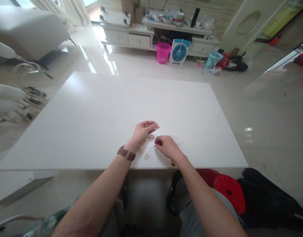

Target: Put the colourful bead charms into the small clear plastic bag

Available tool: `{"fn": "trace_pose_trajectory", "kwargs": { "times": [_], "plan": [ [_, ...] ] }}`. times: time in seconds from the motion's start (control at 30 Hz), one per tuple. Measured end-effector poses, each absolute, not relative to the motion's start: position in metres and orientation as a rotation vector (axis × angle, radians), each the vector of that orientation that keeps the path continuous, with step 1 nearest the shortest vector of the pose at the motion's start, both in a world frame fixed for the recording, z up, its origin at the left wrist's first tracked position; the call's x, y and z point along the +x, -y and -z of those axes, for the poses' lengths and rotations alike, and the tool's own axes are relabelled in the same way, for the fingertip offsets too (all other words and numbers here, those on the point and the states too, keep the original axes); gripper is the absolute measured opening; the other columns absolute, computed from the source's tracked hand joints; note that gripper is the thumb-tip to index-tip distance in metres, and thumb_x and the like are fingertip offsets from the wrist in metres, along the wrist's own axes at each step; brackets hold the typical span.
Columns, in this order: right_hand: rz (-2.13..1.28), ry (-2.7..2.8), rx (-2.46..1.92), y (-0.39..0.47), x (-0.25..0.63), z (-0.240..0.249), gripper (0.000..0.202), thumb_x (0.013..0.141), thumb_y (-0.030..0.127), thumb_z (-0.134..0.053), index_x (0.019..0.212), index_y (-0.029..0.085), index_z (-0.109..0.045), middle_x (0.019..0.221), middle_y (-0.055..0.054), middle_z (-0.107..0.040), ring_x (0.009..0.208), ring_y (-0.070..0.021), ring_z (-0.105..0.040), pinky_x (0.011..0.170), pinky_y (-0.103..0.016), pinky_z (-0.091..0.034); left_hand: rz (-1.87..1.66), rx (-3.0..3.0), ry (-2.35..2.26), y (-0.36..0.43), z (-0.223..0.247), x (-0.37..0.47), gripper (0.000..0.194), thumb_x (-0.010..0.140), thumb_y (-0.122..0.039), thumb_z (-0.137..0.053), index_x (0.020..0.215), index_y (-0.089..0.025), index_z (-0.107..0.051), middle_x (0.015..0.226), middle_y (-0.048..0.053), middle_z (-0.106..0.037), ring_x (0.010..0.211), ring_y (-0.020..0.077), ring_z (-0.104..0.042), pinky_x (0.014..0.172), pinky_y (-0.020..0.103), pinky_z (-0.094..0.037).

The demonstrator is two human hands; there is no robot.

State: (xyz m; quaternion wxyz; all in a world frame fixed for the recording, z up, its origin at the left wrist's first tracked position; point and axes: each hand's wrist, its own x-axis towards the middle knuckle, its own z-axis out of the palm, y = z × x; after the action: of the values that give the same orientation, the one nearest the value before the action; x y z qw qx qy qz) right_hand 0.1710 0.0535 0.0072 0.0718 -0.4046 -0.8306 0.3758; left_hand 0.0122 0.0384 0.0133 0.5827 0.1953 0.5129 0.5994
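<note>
Over table (112, 105) | left hand (142, 132) pinching rings (157, 127) | right hand (167, 146): unclear | pink basket (163, 55): contents unclear

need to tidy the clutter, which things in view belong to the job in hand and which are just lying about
Likely the job:
held rings in the left hand
loose rings on the white table

Seemingly just lying about:
pink basket
blue fan
light-blue basket
stacked bowls

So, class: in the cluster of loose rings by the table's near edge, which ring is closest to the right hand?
The ring at the cluster's right end; the other rings lie farther left, nearer the table's edge.
</note>
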Motion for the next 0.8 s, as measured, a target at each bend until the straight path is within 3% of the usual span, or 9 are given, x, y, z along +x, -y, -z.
{"fn": "trace_pose_trajectory", "kwargs": {
  "times": [0.2, 0.5, 0.7, 0.8],
  "plan": [
    [-0.873, 3.004, -1.150, -0.029, 0.160, 0.003, 0.014, 0.088, 0.015, -0.061, 0.095, 0.018, -0.072, 0.103, -0.009, -0.069, 0.091, -0.0202, -0.066, 0.077, -0.028, -0.045, -1.395, 0.372, -1.130, -0.038, -0.018, 0.014, 0.014, 0.076, -0.013, -0.078, 0.086, -0.012, -0.068, 0.087, 0.007, -0.075, 0.089, 0.0158, -0.072, 0.101, 0.035, -0.053],
    [-0.825, 3.078, -1.245, -0.026, 0.157, -0.001, 0.015, 0.092, 0.016, -0.055, 0.096, 0.015, -0.069, 0.108, -0.014, -0.069, 0.092, -0.0231, -0.066, 0.074, -0.030, -0.045, -1.356, 0.381, -1.128, -0.039, -0.018, 0.014, 0.010, 0.080, -0.012, -0.074, 0.087, -0.013, -0.067, 0.089, 0.008, -0.075, 0.091, 0.0161, -0.072, 0.102, 0.036, -0.052],
    [-1.012, 2.519, -1.282, -0.050, 0.167, -0.002, 0.012, 0.089, 0.016, -0.053, 0.082, 0.018, -0.062, 0.083, -0.006, -0.068, 0.077, -0.0167, -0.061, 0.073, -0.028, -0.044, -1.379, 0.380, -1.101, -0.039, -0.016, 0.013, 0.014, 0.076, -0.012, -0.077, 0.086, -0.012, -0.067, 0.086, 0.007, -0.075, 0.089, 0.0156, -0.073, 0.102, 0.036, -0.052],
    [-1.204, 2.028, -1.295, -0.063, 0.171, -0.005, 0.007, 0.085, 0.023, -0.058, 0.079, 0.020, -0.058, 0.074, -0.001, -0.065, 0.070, -0.0148, -0.061, 0.070, -0.028, -0.047, -1.389, 0.392, -1.101, -0.039, -0.014, 0.013, 0.020, 0.073, -0.014, -0.081, 0.086, -0.012, -0.066, 0.087, 0.008, -0.075, 0.089, 0.0161, -0.073, 0.100, 0.036, -0.052]
  ]
}}
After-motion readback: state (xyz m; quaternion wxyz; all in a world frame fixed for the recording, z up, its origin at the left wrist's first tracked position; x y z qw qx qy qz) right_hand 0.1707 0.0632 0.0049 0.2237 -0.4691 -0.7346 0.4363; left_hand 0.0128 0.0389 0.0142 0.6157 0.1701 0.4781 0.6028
